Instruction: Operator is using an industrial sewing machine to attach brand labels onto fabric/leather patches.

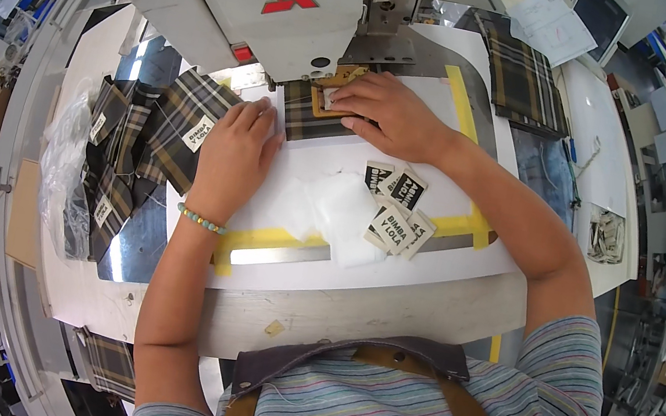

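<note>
Under the sewing machine head lies a dark plaid fabric piece (pixel 312 127) on a white sheet. A brass-coloured clamp frame (pixel 318 104) rests over its upper right part. A small pale label (pixel 328 98) shows inside this frame, with the curled fingertips of my right hand (pixel 389 115) on it; the thumb lies lower, over the fabric. My left hand (pixel 239 158) lies flat and palm down at the fabric's left edge, fingers stretched toward the machine. To the right, below my right wrist, is a loose pile of black and cream woven labels (pixel 399 211).
The white machine head (pixel 276 2) stands above the work. Plaid pieces with labels (pixel 178 127) lie left, beside clear plastic (pixel 68 170). Another plaid stack (pixel 521 76) sits far right. White backing material (pixel 345 215) and yellow tape (pixel 462 106) are on the sheet.
</note>
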A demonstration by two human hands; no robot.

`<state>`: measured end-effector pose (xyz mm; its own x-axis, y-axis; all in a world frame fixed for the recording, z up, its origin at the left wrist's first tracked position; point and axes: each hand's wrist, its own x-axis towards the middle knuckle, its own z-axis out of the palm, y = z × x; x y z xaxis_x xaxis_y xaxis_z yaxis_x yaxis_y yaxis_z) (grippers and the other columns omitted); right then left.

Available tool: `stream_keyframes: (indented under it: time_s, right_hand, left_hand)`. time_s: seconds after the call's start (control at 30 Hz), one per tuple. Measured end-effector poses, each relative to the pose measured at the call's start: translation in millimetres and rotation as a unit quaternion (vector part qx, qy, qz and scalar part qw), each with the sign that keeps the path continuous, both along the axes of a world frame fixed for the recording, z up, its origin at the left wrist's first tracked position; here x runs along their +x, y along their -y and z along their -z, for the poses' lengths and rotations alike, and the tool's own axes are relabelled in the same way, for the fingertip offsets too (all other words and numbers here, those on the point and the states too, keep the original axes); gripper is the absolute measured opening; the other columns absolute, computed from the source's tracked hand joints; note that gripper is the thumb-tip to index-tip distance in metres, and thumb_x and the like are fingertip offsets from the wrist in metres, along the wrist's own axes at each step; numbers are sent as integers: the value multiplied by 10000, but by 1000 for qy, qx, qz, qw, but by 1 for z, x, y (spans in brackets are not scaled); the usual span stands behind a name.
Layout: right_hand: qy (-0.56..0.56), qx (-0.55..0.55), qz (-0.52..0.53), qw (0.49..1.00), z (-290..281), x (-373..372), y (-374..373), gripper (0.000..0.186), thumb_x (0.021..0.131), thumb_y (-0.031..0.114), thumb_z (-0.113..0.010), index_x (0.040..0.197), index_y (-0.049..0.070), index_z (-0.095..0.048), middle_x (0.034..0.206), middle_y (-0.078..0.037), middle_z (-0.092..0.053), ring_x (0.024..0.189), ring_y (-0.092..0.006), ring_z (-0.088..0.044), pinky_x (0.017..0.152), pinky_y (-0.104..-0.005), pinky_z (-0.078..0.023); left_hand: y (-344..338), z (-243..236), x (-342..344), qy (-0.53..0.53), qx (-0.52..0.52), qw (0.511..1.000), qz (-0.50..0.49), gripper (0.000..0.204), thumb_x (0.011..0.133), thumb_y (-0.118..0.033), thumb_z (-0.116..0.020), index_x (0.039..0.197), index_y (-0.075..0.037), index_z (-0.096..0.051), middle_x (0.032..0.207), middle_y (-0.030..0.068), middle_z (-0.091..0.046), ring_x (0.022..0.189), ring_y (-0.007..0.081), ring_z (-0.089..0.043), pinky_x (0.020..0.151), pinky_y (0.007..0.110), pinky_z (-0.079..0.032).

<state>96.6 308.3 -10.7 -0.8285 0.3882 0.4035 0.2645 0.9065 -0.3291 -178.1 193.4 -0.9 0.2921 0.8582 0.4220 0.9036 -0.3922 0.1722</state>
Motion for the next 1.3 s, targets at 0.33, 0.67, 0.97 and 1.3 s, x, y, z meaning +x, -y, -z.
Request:
stream_keyframes:
  time_s: [0.33, 0.67, 0.97, 1.3]
  right_hand:
    - [-2, -24, 5, 1000, 3, 0, -5, 291, 1015, 185, -669, 1282, 80, -720, 1340, -53, -676, 1277, -293, -584, 1132, -446, -448]
    - [-15, -2, -2, 1000, 2, -4, -27, 284, 1014, 184, -666, 1268, 74, -725, 1320, -84, -681, 1265, -311, -598, 1129, -441, -463]
    - [-56, 31, 58, 996, -26, 21, -14, 335, 1025, 203, -654, 1319, 51, -713, 1381, -102, -667, 1297, -324, -597, 1127, -438, -484]
    - [-145, 56, 239, 959, -13, 85, -36, 195, 1012, 172, -665, 1139, 66, -769, 1270, -64, -724, 1210, -288, -640, 1039, -408, -525]
  left_hand:
    - [1, 3, -2, -29, 14, 999, -24, 329, 969, -126, -691, 1254, 38, -678, 1355, 160, -685, 1219, 358, -643, 1011, 440, -555]
    - [2, -5, -11, -39, -8, 999, -22, 329, 962, -145, -707, 1247, 19, -695, 1352, 152, -694, 1220, 357, -647, 1014, 440, -550]
    - [19, -38, -15, 26, -40, 999, -13, 295, 980, -160, -718, 1238, -17, -719, 1283, 128, -727, 1153, 351, -680, 975, 429, -555]
    - [2, -23, 6, -3, -37, 998, 47, 286, 961, -103, -704, 1225, 7, -701, 1342, 143, -698, 1213, 360, -656, 1009, 440, -561]
